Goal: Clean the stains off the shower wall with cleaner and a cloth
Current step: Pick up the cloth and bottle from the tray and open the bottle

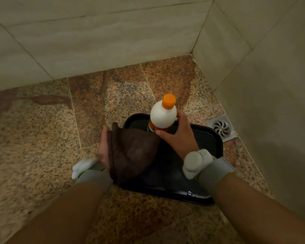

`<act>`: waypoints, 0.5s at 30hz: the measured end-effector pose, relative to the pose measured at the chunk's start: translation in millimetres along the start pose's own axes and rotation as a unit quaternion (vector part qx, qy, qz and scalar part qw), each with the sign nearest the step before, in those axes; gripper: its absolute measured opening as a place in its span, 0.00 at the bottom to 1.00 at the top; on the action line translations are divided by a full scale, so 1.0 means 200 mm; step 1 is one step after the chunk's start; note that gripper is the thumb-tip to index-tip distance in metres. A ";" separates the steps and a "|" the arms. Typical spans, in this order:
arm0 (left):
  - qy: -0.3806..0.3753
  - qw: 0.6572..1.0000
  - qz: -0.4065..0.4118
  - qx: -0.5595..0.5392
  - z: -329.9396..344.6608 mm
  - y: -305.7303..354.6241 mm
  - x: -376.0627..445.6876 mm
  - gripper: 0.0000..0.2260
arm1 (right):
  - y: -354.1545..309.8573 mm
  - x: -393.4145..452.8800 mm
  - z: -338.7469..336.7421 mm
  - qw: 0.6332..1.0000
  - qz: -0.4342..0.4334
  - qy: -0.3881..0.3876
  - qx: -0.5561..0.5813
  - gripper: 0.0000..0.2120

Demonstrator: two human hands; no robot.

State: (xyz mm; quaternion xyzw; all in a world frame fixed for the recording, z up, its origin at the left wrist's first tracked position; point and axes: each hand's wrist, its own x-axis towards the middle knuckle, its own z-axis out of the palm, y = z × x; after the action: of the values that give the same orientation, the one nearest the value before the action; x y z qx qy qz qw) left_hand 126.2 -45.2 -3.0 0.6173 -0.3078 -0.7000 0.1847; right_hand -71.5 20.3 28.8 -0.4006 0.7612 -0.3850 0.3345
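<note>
Down in the shower corner, the person's right hand (179, 136) is wrapped around a white cleaner bottle (163, 114) with an orange cap (169, 101), thumb on the near side and fingers curled round the far side, the bottle standing upright. Just to the left of it, almost touching, the left hand (104, 148) grips a dark brown cloth (130, 152), which drapes over the palm and hangs toward the wrist. Beneath both hands, mostly under the right one, a black tray (213, 143) lies on the speckled floor (33, 138). Whether the bottle's base touches the tray I cannot tell. Beyond the right hand, a round metal drain (221, 127) sits by the beige tiled wall (104, 41).
</note>
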 end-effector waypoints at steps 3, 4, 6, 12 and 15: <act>-0.021 0.999 0.040 0.008 -0.04 0.09 0.03 0.17 | -0.01 0.05 0.07 0.999 -0.016 0.014 0.031 0.41; -0.044 0.996 0.070 0.019 -0.04 0.12 0.03 0.17 | -0.01 0.07 0.08 0.999 -0.018 0.024 0.036 0.41; -0.097 0.994 0.041 0.003 -0.03 0.18 0.02 0.14 | 0.01 0.08 0.08 0.999 -0.020 0.032 0.020 0.41; -0.137 0.971 0.071 0.182 0.09 0.44 -0.02 0.20 | 0.03 0.05 0.07 0.999 -0.019 0.044 0.004 0.39; -0.150 0.898 0.195 0.365 0.18 0.56 -0.03 0.28 | 0.01 0.01 0.03 0.999 -0.012 0.006 0.034 0.37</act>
State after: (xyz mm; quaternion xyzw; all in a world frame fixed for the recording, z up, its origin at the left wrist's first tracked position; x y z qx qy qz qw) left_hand 77.8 -116.7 76.2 0.4564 -0.6798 -0.5733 0.0309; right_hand -69.0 16.9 23.9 -0.3956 0.7447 -0.4176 0.3384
